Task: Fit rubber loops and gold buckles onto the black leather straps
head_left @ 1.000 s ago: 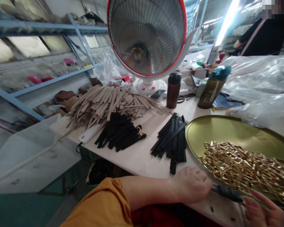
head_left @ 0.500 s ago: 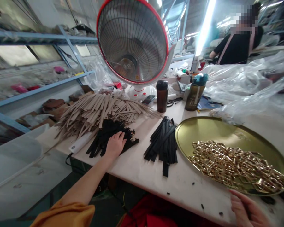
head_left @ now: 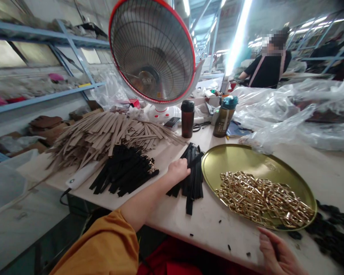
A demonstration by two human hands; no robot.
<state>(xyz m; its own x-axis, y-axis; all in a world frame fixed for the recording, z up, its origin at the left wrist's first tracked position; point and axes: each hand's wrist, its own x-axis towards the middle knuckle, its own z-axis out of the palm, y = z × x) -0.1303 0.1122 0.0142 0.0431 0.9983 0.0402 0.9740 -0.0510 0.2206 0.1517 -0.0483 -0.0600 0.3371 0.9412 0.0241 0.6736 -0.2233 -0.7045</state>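
The left sleeve [head_left: 103, 246] is mustard-yellow, the hands [head_left: 179, 170] bare.

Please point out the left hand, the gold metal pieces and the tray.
Left hand [head_left: 179, 170]: head view, on the back of the hand.
Gold metal pieces [head_left: 263, 199]: head view, middle of the heap.
Tray [head_left: 237, 158]: head view, bare surface beyond the heap.

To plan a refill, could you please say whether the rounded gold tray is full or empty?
Partly filled: small gold metal buckles cover the near part of the rounded gold tray; its floor shows beyond.
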